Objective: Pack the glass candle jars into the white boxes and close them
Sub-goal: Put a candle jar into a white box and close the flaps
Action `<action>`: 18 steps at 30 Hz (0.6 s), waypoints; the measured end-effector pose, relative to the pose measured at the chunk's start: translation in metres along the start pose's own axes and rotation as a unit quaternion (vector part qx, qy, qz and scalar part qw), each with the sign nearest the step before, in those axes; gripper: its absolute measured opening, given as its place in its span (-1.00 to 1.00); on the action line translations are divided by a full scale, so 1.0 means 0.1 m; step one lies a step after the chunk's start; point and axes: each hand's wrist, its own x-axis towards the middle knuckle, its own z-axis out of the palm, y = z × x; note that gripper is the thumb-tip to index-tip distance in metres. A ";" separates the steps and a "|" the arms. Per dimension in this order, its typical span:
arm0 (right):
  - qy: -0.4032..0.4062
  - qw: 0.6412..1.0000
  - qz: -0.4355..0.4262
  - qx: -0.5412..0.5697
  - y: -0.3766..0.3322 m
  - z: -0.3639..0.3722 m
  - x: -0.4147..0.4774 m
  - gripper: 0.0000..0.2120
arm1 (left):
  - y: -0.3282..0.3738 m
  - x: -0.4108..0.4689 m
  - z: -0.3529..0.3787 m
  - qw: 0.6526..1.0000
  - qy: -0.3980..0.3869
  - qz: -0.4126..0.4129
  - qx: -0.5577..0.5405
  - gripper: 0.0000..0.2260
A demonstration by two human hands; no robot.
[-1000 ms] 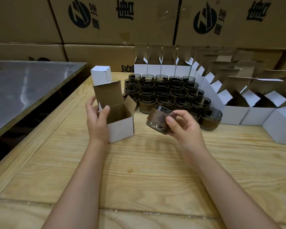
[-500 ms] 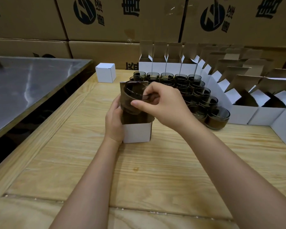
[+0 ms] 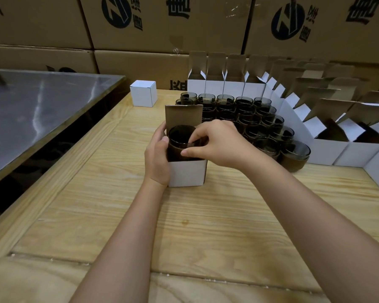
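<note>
Glass candle jar (image 3: 182, 138): upright, partly down inside open white box (image 3: 186, 174) on wooden table (image 3: 206, 226), rim above the box walls, tall flap standing behind. Right hand (image 3: 219, 145) pinched on the rim, fingertips over the lip; left hand (image 3: 157, 158) wrapped round the box's left side. Probably rigid, smooth, slippery, breakable, fairly heavy for its size. Best held by rim or waist, lowered gently. Box likely light, thin card, easily crushed.

The 1 head-worn camera looked forward and down over the wooden table (image 3: 118, 215), close above both forearms. It faced stacked cartons (image 3: 162, 22) at 12 o'clock, a steel surface (image 3: 42, 110) at 10 o'clock.
</note>
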 end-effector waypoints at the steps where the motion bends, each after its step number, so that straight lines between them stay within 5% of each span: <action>1: -0.013 1.000 -0.002 -0.018 0.00 0.02 0.02 -0.84 | -0.01 0.00 0.00 1.000 -0.001 0.004 0.007 -0.26; 18: -0.097 0.987 -0.039 -0.122 -0.06 0.11 0.01 -0.67 | 0.02 -0.03 0.03 1.000 -0.003 0.002 -0.018 -0.32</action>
